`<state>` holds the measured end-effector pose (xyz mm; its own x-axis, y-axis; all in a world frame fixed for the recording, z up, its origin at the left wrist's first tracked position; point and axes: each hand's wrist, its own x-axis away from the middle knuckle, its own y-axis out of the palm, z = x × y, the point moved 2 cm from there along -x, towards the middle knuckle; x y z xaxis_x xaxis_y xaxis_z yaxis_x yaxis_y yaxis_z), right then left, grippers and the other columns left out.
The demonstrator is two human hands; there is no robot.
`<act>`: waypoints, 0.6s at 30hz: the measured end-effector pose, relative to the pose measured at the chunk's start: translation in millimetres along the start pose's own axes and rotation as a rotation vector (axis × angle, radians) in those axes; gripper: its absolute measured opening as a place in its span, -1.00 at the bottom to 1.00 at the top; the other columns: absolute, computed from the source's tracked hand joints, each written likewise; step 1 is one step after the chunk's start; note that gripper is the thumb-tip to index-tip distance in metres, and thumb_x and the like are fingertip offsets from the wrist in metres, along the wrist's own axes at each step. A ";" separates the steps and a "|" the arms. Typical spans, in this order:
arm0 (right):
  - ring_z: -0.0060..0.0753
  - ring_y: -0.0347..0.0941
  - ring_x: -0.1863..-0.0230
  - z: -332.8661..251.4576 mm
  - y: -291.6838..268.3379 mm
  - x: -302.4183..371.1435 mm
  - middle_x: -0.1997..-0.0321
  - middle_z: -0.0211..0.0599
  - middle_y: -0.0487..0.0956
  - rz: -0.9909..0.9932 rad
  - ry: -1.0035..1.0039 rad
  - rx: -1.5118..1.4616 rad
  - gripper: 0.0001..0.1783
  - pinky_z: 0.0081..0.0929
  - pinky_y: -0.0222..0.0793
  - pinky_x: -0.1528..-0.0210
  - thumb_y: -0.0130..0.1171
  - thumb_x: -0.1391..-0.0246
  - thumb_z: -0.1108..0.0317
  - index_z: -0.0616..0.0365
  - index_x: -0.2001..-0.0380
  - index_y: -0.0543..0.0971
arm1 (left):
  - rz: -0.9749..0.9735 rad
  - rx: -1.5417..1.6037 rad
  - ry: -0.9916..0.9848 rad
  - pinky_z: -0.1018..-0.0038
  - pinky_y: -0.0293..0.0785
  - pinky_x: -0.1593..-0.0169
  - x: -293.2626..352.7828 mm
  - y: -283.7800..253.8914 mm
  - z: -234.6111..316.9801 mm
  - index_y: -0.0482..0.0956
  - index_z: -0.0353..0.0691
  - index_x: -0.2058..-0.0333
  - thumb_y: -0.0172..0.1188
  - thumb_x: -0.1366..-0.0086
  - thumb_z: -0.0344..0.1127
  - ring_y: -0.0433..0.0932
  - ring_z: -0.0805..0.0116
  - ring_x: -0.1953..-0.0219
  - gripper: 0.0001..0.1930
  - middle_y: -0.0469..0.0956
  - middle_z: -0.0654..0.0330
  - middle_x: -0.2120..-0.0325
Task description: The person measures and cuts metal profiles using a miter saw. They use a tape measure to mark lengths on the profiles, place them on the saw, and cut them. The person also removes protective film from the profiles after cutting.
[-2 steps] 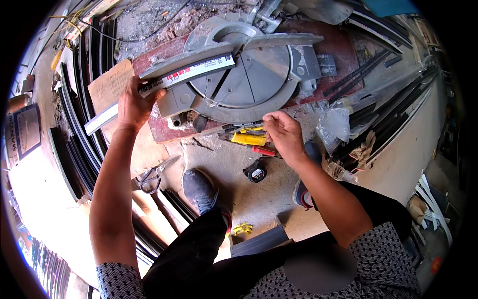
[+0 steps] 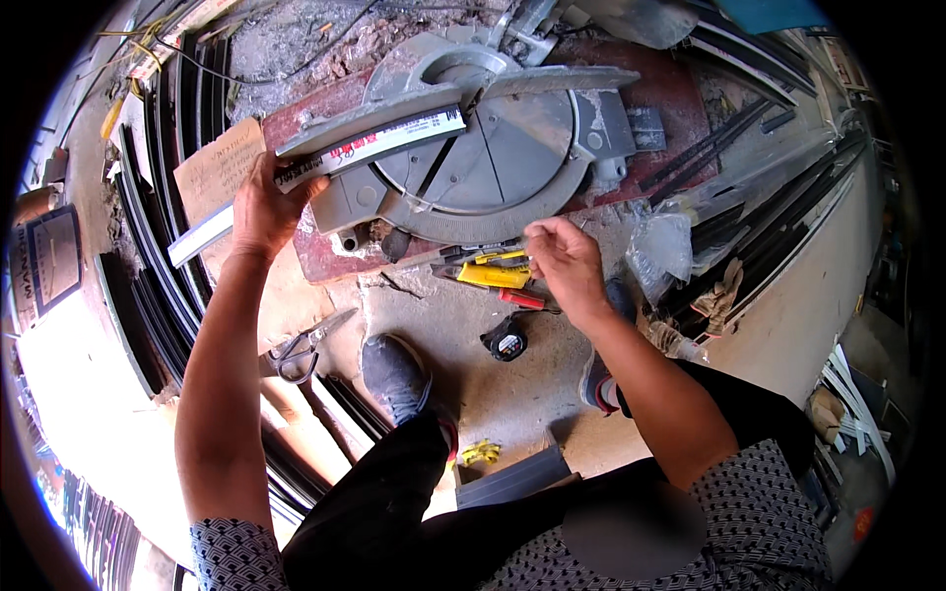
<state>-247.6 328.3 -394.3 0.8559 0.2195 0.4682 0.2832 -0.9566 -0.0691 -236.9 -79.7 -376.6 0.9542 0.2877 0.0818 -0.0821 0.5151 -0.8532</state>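
Note:
My left hand [image 2: 264, 209] is wrapped round a long profile strip [image 2: 394, 140] with white printed film on its face. The strip lies on the grey base of a mitre saw [image 2: 512, 148], along its fence, with one end past the slot. Its other end sticks out to the left beyond my hand. My right hand [image 2: 570, 258] is held with fingers curled together in front of the saw; whatever may be in them is hidden. Just left of it on the floor lie a yellow-handled tool [image 2: 493, 275] and a red-handled tool [image 2: 522, 297]. The saw's blade is not visible.
A black tape measure [image 2: 506, 339] and scissors [image 2: 298, 352] lie near my feet. Bundles of dark profiles [image 2: 163, 207] stand at the left; more dark strips [image 2: 778, 231] and clear plastic wrap [image 2: 660, 246] lie right. A work glove [image 2: 719, 295] rests beside them.
My right hand has shifted very slightly to the right. My left hand and the profile strip stay in place.

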 end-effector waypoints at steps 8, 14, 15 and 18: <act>-0.67 0.44 0.46 -95.0 -68.7 -37.0 0.37 -0.41 0.61 0.228 -0.171 -0.032 -0.82 -0.62 0.43 0.40 0.23 -0.34 0.33 0.17 0.09 0.63 | 0.055 -0.222 0.129 0.10 0.44 -0.05 6.0 7.4 -4.5 0.63 -0.11 0.07 0.30 -0.23 0.31 0.59 -0.03 0.08 -0.41 0.61 0.03 0.20; -0.53 0.52 0.33 -250.7 -121.2 -77.2 0.27 -0.33 0.65 0.246 -0.586 0.013 -0.77 -0.49 0.48 0.20 0.21 -0.33 0.31 0.18 0.04 0.63 | 0.057 -0.288 0.166 0.08 0.37 -0.07 6.9 9.6 -15.6 0.60 -0.20 0.11 0.20 -0.30 0.34 0.54 -0.06 0.10 -0.37 0.58 0.00 0.26; -0.44 0.56 0.26 -277.8 -136.8 -85.4 0.22 -0.26 0.66 0.251 -0.648 -0.021 -0.73 -0.42 0.50 0.12 0.21 -0.33 0.30 0.18 -0.01 0.61 | 0.064 -0.293 0.180 0.08 0.37 -0.05 7.0 8.7 -13.0 0.60 -0.22 0.12 0.19 -0.32 0.33 0.54 -0.08 0.11 -0.38 0.57 -0.02 0.26; -0.40 0.56 0.02 -360.3 -135.5 -77.1 0.02 -0.28 0.65 0.462 -0.800 -0.123 -0.68 -0.24 0.50 -0.20 0.23 -0.34 0.23 0.19 -0.04 0.58 | 0.066 -0.278 0.214 0.08 0.37 -0.03 2.5 15.0 -8.3 0.57 -0.26 0.15 0.17 -0.34 0.32 0.53 -0.10 0.12 -0.37 0.56 -0.05 0.26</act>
